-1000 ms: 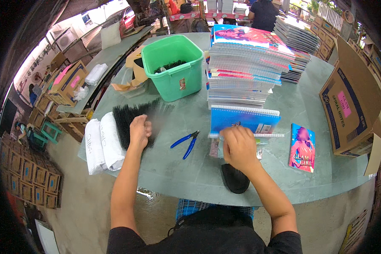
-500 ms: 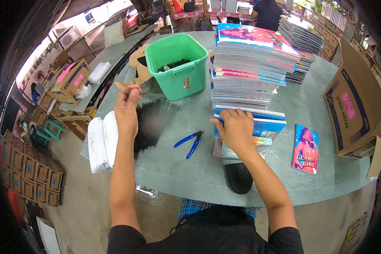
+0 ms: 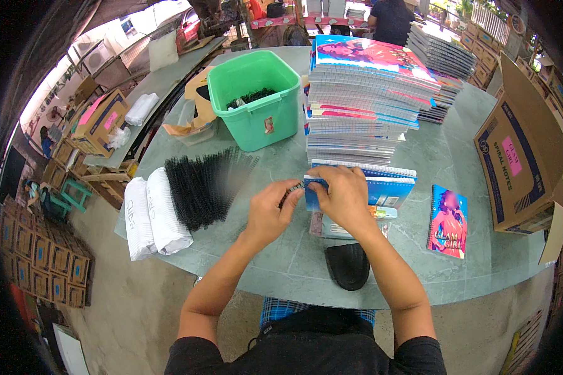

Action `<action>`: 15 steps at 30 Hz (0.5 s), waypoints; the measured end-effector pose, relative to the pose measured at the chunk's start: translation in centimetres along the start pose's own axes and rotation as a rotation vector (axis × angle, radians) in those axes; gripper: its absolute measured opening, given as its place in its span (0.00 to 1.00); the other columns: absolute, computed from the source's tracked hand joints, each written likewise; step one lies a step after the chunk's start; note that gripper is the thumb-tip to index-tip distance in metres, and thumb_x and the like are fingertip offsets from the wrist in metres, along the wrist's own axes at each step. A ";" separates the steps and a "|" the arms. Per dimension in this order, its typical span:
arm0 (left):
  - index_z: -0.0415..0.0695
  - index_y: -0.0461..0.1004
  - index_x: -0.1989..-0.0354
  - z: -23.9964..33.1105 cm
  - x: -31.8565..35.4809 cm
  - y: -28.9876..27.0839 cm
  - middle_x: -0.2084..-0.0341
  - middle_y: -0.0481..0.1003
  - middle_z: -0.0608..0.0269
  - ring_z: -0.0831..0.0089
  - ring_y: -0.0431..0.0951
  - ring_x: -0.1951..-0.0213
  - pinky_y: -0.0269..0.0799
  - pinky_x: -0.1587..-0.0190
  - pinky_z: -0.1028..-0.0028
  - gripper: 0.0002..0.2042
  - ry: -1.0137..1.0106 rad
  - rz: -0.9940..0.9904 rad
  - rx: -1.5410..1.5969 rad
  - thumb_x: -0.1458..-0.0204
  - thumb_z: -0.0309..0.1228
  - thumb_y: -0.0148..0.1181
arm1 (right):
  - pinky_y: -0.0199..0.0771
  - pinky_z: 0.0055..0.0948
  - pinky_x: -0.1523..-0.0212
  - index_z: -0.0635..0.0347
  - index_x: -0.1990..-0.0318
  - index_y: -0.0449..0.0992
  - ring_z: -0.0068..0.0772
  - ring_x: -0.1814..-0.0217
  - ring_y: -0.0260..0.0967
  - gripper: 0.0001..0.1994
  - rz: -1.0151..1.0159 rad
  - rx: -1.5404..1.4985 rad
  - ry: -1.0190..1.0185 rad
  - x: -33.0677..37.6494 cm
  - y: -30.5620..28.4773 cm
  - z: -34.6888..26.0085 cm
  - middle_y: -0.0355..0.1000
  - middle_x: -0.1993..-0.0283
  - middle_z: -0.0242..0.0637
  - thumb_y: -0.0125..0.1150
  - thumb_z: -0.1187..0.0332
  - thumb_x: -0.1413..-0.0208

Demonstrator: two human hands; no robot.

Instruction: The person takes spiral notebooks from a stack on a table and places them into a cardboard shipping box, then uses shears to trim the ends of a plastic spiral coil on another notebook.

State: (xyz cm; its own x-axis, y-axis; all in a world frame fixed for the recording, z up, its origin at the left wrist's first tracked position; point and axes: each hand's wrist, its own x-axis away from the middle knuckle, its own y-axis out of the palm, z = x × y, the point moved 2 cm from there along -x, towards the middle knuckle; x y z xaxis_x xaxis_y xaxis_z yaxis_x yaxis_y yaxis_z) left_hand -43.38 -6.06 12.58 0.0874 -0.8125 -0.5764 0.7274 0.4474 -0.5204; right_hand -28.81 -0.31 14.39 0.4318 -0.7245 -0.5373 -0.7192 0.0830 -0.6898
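Just in front of the tall, white-edged stack of paper notebooks (image 3: 363,112), a blue-covered rectangular notebook (image 3: 385,192) stands upright, the right hand's (image 3: 344,197) grip clamped on its upper left part. Front-left of the stack, the left hand's (image 3: 270,211) grip pinches a thin dark coil (image 3: 292,192), mostly hidden.

A grey-green table (image 3: 458,153) with a curved edge stands on a pale concrete floor (image 3: 131,300). Left of the table are a long grey bench (image 3: 178,75), a green stool (image 3: 77,187) and stacked brown cartons (image 3: 44,259). Beyond the table's far right, daylight surrounds a white slatted fence (image 3: 490,25) (rather washed out).
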 end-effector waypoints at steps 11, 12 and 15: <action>0.38 0.74 0.69 0.2 -0.6 0.4 0.82 0.74 0.57 0.71 0.74 0.81 0.69 0.75 0.75 0.06 -0.053 0.094 0.002 0.52 0.28 0.58 | 0.60 0.35 0.63 0.54 0.69 0.77 0.36 0.64 0.71 0.07 -0.021 -0.105 -0.007 0.2 0.4 -0.2 0.74 0.70 0.35 0.59 0.74 0.58; 0.39 0.74 0.68 -0.3 -0.7 0.3 0.82 0.73 0.58 0.72 0.74 0.80 0.69 0.75 0.76 0.07 0.004 0.126 -0.059 0.52 0.28 0.59 | 0.60 0.35 0.63 0.54 0.69 0.77 0.36 0.64 0.71 0.07 -0.031 -0.107 -0.017 0.1 0.7 -0.3 0.74 0.71 0.35 0.59 0.74 0.58; 0.40 0.73 0.65 -1.4 -1.7 -0.4 0.81 0.71 0.59 0.74 0.72 0.78 0.67 0.74 0.77 0.09 -0.151 -0.010 -0.040 0.54 0.28 0.61 | 0.60 0.33 0.64 0.54 0.66 0.77 0.36 0.64 0.71 0.08 -0.095 -0.051 -0.028 0.0 0.2 -0.8 0.74 0.68 0.33 0.59 0.73 0.57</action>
State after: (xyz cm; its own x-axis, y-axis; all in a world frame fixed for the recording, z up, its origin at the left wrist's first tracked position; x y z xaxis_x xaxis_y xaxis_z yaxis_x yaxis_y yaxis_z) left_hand -44.81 -4.34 12.86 0.1841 -0.8625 -0.4714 0.7012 0.4513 -0.5520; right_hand -29.34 -0.82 14.65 0.5139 -0.7079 -0.4845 -0.7008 -0.0208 -0.7131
